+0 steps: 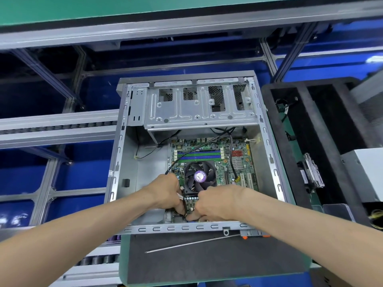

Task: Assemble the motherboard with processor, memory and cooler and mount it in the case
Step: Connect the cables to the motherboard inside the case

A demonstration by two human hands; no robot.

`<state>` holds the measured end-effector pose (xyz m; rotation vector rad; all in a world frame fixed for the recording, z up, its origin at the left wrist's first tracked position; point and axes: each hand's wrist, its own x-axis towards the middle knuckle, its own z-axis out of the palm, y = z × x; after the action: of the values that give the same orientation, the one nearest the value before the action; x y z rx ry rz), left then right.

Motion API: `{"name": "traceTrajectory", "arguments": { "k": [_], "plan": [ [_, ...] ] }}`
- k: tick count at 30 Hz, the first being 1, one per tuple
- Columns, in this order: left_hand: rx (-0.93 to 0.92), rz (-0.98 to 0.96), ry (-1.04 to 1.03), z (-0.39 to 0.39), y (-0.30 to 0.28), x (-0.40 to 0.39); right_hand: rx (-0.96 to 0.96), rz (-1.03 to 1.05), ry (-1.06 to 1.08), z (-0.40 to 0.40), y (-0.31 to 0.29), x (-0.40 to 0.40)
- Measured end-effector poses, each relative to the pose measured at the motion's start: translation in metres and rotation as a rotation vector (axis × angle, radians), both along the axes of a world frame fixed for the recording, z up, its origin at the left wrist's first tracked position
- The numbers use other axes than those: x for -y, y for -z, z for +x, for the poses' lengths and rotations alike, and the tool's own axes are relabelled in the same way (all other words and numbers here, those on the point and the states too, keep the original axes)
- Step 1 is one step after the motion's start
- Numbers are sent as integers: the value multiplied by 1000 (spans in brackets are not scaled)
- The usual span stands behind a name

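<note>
The green motherboard (215, 162) already lies flat inside the open grey sheet-metal case (124, 141), centre of the frame, w/ the black square cooler fan with its purple round label (200, 176) sitting on it and the blue and green memory slots (199, 155) just above the fan in the picture. Whether sticks are seated in those slots is too small to tell.

Both hands work at the board's near edge, lower centre of the frame, just below the fan. Left hand (167, 193) has its fingers curled down round a thin black cable w/ a small white connector (179, 196); looks like a pinch grip. Right hand (215, 204) is also curled, fingertips tucked down beside the left's, apparently on the same wiring or a blue bit near the case floor; exactly what it grips can't be told.

Judgement: step in hand is prob. plugging or routing a lead near the fan. Board is stiff but fragile, so it should be taken by bare edges, not by components or fan blades. Cable is soft and light; the connector wants holding by its plastic body, not the wire. Case edges look sharp.

A long thin metal rod w/ an orange handle (192, 243) lies on the dark grey foam mat (207, 264) at bottom centre.
</note>
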<state>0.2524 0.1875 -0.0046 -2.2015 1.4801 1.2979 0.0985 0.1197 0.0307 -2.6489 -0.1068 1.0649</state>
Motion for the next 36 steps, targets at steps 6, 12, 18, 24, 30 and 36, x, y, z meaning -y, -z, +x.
{"name": "traceTrajectory", "arguments": {
  "k": [6, 12, 18, 24, 30, 36],
  "plan": [
    [23, 102, 8, -2, 2, 10, 31, -113, -78, -1, 4, -1],
    [31, 119, -30, -2, 7, 10, 28, -122, -82, -2, 2, -1],
    [40, 115, -23, -2, 8, 12, 26, -208, -105, -1, 3, -3],
    [64, 93, -30, -3, 7, 11, 25, -222, -136, -1, 0, -3],
    [64, 110, -15, -3, 7, 12, 15, -222, -139, -3, -5, -2],
    [63, 121, -4, -3, 6, 13, 48, -156, -140, -1, -8, -3]
  ]
}}
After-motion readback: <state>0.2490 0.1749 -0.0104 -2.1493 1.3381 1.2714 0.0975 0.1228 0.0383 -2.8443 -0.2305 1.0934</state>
